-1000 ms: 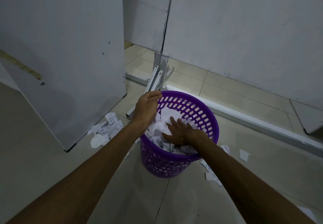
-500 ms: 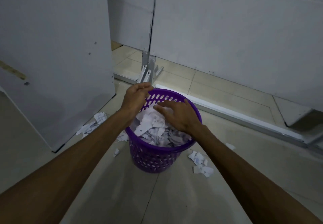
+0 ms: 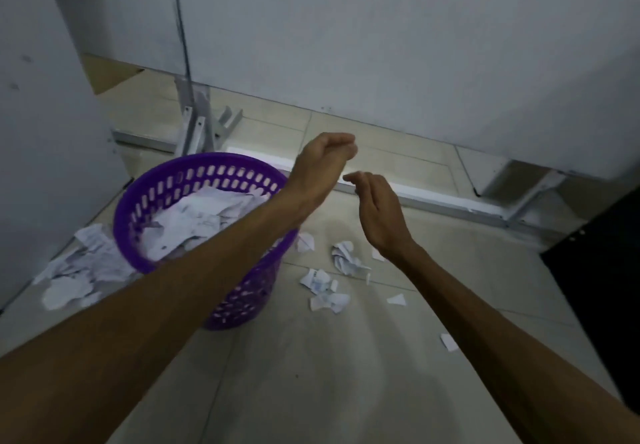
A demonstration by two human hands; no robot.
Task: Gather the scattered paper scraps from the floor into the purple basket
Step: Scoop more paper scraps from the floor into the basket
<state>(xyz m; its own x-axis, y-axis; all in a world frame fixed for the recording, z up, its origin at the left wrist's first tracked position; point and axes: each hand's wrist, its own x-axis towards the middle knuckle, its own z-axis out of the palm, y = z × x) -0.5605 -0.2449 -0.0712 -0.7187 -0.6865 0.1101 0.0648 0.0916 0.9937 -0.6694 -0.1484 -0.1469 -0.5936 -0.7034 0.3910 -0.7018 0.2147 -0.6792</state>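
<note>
The purple basket point(image 3: 166, 180) stands on the tiled floor at the left, filled near its rim with white paper scraps point(image 3: 194, 215). My left hand point(image 3: 322, 159) hovers to the right of the basket, fingers loosely curled and holding nothing. Just below it and to the right, my right hand point(image 3: 377, 211) hangs with relaxed fingers, also empty. Several loose scraps point(image 3: 325, 288) lie on the floor right of the basket under my hands. A bigger heap of scraps point(image 3: 76, 270) lies left of the basket. One stray scrap point(image 3: 449, 342) sits nearer to me on the right.
White panels point(image 3: 381, 45) stand behind and to the left. A metal bracket foot point(image 3: 201, 125) stands behind the basket, and a white floor rail point(image 3: 433, 201) runs to the right. A dark object point(image 3: 602, 288) is at the right edge.
Both hands have left the basket and moved right, over the floor scraps. The view has swung right, so the basket now sits at the left.
</note>
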